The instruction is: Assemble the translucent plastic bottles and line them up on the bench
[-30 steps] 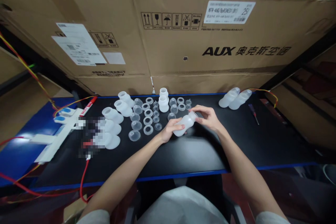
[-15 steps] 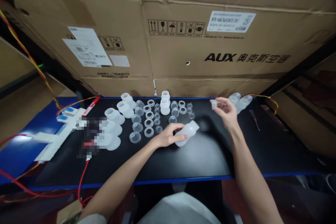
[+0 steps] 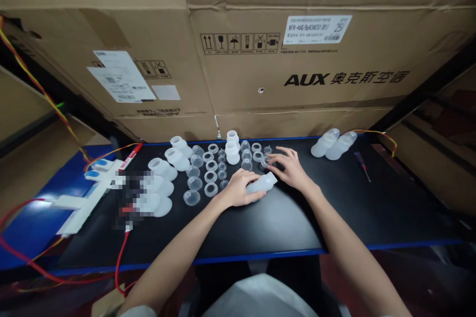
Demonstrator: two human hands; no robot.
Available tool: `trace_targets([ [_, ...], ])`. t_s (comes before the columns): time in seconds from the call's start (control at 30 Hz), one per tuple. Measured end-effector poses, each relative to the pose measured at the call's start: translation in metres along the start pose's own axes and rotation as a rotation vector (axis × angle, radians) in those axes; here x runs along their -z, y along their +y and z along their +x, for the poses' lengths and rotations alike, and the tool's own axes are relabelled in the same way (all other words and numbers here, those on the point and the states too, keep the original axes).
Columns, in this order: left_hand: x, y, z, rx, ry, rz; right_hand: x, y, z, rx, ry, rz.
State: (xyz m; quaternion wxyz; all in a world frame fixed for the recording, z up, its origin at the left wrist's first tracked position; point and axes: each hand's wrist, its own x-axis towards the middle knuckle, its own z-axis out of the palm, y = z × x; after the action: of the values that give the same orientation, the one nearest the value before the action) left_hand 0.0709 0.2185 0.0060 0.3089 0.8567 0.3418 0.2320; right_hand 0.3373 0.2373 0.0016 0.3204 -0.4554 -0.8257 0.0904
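Bottle (image 3: 263, 183): head view — in the middle of the black tabletop (image 3: 290, 228), mouth toward the right, tipped closer to level than half a second ago.
Left hand (image 3: 240, 189): wrapped around the bottle, as before.
Right hand (image 3: 292, 171): apart from the left — half a second ago farther right, pinching a small clear piece; now its fingertips are at the small clear discs (image 3: 267, 149), and whether they grip one I cannot tell.
Carton (image 3: 238, 74): far side, printed "AUX 奥克斯空调"; its right label (image 3: 318, 29) reads "KFR-46G/BpR3AES1 (B1)" and "25".
Hard to read: the left label's (image 3: 121, 79) small print.
Hidden: part of the bottle, behind the left hand; something at the left, under a pixelated patch (image 3: 130, 198).
Cut off: the carton's top.
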Motion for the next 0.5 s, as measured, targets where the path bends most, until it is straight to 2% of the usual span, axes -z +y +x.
trace_targets([
  [0.1,0.004,0.003,-0.002,-0.036,-0.032,-0.033,-0.002,0.0,0.0,0.029,-0.037,-0.025],
  [0.2,0.024,0.011,-0.009,-0.074,-0.022,-0.113,-0.009,-0.003,0.001,0.056,-0.05,-0.053],
  [0.37,0.078,0.02,-0.021,-0.023,0.245,-0.229,-0.025,-0.006,0.002,0.052,-0.002,-0.158],
  [0.43,0.094,0.014,-0.023,0.002,0.315,-0.116,-0.029,-0.006,0.003,0.034,0.019,-0.203],
  [0.5,0.102,0.006,-0.025,0.022,0.341,0.056,-0.031,-0.007,0.003,0.025,0.026,-0.231],
])
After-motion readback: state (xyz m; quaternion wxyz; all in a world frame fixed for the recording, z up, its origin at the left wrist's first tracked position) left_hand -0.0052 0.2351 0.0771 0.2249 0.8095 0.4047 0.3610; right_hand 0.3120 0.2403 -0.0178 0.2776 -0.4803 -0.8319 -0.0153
